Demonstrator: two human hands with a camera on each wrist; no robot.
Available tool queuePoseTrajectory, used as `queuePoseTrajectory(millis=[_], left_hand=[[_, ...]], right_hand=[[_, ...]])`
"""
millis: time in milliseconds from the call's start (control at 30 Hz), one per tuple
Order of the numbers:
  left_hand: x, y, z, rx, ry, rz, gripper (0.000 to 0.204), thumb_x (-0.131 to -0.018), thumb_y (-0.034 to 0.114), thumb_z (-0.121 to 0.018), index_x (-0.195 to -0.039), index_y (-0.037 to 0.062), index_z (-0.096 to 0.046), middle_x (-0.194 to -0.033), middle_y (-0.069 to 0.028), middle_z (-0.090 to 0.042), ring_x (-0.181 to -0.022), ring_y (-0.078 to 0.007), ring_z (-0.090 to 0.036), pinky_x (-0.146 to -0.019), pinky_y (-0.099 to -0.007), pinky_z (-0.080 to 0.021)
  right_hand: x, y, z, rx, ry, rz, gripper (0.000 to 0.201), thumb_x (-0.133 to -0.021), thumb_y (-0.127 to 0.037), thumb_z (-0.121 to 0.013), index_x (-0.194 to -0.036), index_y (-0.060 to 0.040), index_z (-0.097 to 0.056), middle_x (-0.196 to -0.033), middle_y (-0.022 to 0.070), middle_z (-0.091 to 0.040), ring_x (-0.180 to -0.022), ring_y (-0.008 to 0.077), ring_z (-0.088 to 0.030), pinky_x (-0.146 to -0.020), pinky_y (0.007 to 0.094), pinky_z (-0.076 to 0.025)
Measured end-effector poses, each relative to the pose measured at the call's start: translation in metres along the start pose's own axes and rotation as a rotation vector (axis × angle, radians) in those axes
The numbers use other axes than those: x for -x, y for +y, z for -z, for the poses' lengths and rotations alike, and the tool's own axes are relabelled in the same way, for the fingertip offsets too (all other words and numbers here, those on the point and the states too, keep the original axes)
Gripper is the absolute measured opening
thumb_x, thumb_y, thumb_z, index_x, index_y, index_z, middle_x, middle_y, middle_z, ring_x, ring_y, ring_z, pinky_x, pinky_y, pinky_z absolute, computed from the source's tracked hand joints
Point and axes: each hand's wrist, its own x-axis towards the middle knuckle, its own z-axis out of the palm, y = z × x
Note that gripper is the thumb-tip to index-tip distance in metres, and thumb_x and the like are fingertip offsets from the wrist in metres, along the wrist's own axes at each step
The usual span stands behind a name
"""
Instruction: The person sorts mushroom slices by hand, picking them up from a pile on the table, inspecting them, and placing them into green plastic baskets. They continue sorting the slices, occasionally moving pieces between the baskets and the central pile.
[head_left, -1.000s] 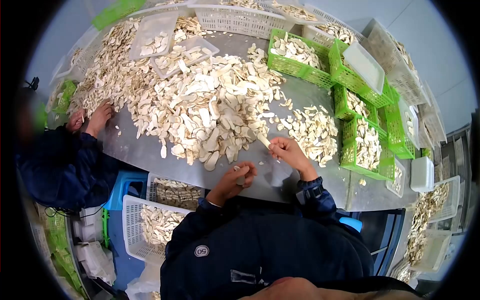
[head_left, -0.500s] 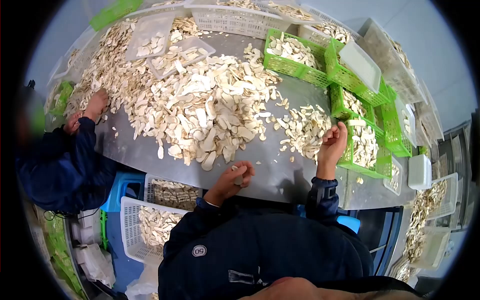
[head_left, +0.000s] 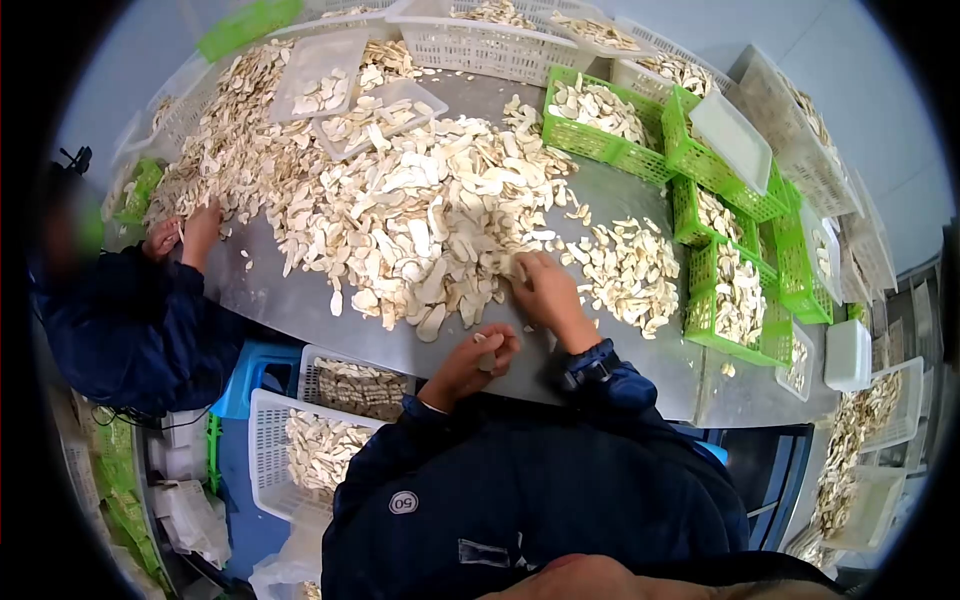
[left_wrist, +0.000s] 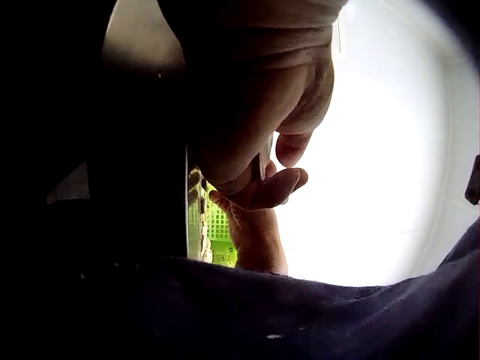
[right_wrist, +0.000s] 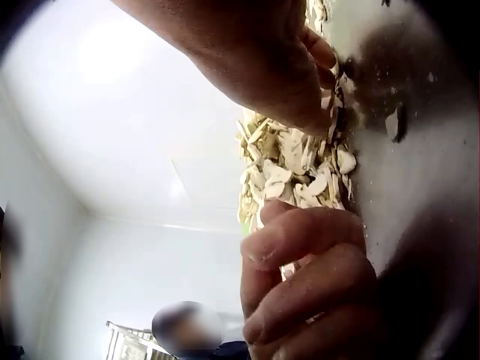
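A large heap of pale dried mushroom slices covers the middle of the metal table. At the heap's right front edge, my right hand reaches down with bent fingertips among the slices; whether it pinches one I cannot tell. My left hand stays at the table's front edge, fingers curled round a pale mushroom slice. In the left wrist view a thin edge of this slice shows between thumb and fingers. Right of my right hand lies a smaller pile of slices.
Green baskets with slices line the table's right side. White crates stand along the back. Clear trays sit on the heap. Another person's hands work at the left. Below the front edge is a white basket.
My right hand, with a slice, went from the heap right to the green basket, then came back left to the heap without that slice showing. The left hand stayed in place.
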Motion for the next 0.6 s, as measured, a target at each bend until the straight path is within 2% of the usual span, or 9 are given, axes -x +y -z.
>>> queuePoseTrajectory(millis=[67, 100, 200, 233, 333, 433, 533, 600], left_hand=[[0.0, -0.004, 0.002, 0.007, 0.005, 0.008, 0.022, -0.099, 0.019, -0.051, -0.118, 0.0083, -0.055, -0.099, -0.0057, -0.061, -0.068, -0.0101, -0.047, -0.062, -0.0252, -0.039], [0.0, -0.004, 0.003, 0.006, 0.013, 0.015, 0.022, -0.099, 0.019, -0.052, -0.118, 0.0082, -0.055, -0.099, -0.0057, -0.061, -0.068, -0.0101, -0.047, -0.062, -0.0254, -0.039], [-0.001, -0.003, 0.001, 0.023, 0.019, 0.03, 0.023, -0.098, 0.02, -0.052, -0.117, 0.008, -0.055, -0.098, -0.0056, -0.061, -0.068, -0.0104, -0.048, -0.062, -0.0255, -0.039], [-0.001, -0.003, 0.001, 0.03, 0.02, 0.036, 0.023, -0.098, 0.021, -0.053, -0.117, 0.0079, -0.055, -0.098, -0.0055, -0.061, -0.069, -0.0105, -0.048, -0.062, -0.0256, -0.039], [-0.003, -0.004, 0.002, 0.01, 0.037, 0.027, 0.021, -0.098, 0.021, -0.052, -0.115, 0.0088, -0.056, -0.097, -0.0068, -0.06, -0.065, -0.0113, -0.046, -0.058, -0.0256, -0.038], [-0.002, -0.001, 0.001, -0.014, 0.016, 0.028, 0.021, -0.099, 0.021, -0.051, -0.115, 0.009, -0.056, -0.096, -0.0067, -0.059, -0.065, -0.0112, -0.045, -0.058, -0.0252, -0.037], [-0.002, -0.005, 0.007, 0.002, 0.045, 0.044, 0.021, -0.099, 0.021, -0.052, -0.115, 0.0084, -0.055, -0.096, -0.0053, -0.06, -0.066, -0.0101, -0.045, -0.058, -0.0249, -0.037], [-0.001, -0.004, 0.006, -0.007, 0.044, 0.036, 0.02, -0.099, 0.021, -0.052, -0.114, 0.0085, -0.055, -0.097, -0.0053, -0.059, -0.066, -0.01, -0.045, -0.058, -0.025, -0.037]], right_hand=[[0.006, 0.015, 0.004, -0.07, -0.048, -0.121, 0.016, -0.082, -0.012, -0.062, -0.096, -0.0055, -0.065, -0.082, 0.0124, -0.065, -0.072, 0.0374, -0.061, -0.064, 0.0409, -0.05], [0.012, 0.016, 0.009, -0.165, 0.008, -0.179, 0.01, -0.085, -0.01, -0.06, -0.091, -0.003, -0.065, -0.07, 0.0076, -0.064, -0.058, 0.0269, -0.06, -0.056, 0.0337, -0.046], [0.022, 0.042, 0.019, -0.562, -0.175, -0.431, 0.011, -0.089, -0.012, -0.06, -0.092, -0.0019, -0.064, -0.069, 0.0014, -0.062, -0.057, 0.0126, -0.058, -0.055, 0.0261, -0.044], [0.025, 0.043, 0.02, -0.678, -0.147, -0.494, 0.013, -0.092, -0.015, -0.061, -0.094, -0.0023, -0.063, -0.07, -0.0026, -0.061, -0.062, 0.005, -0.058, -0.056, 0.0214, -0.044], [0.028, 0.04, 0.031, -0.78, -0.151, -0.599, 0.016, -0.093, -0.02, -0.061, -0.097, -0.0041, -0.063, -0.071, -0.0015, -0.062, -0.063, 0.0069, -0.059, -0.058, 0.0201, -0.046], [0.031, 0.046, 0.039, -0.803, -0.241, -0.635, 0.017, -0.096, -0.022, -0.059, -0.094, -0.0058, -0.062, -0.073, -0.0006, -0.064, -0.063, 0.0057, -0.06, -0.056, 0.0191, -0.046], [0.03, 0.06, 0.073, -0.865, -0.292, -0.581, 0.021, -0.096, -0.025, -0.058, -0.089, -0.0056, -0.061, -0.075, 0.0014, -0.066, -0.062, 0.0063, -0.061, -0.055, 0.0207, -0.045], [0.028, 0.072, 0.108, -0.861, -0.217, -0.612, 0.021, -0.096, -0.023, -0.057, -0.083, -0.0065, -0.058, -0.072, 0.0008, -0.063, -0.061, 0.0066, -0.06, -0.055, 0.0214, -0.046]])
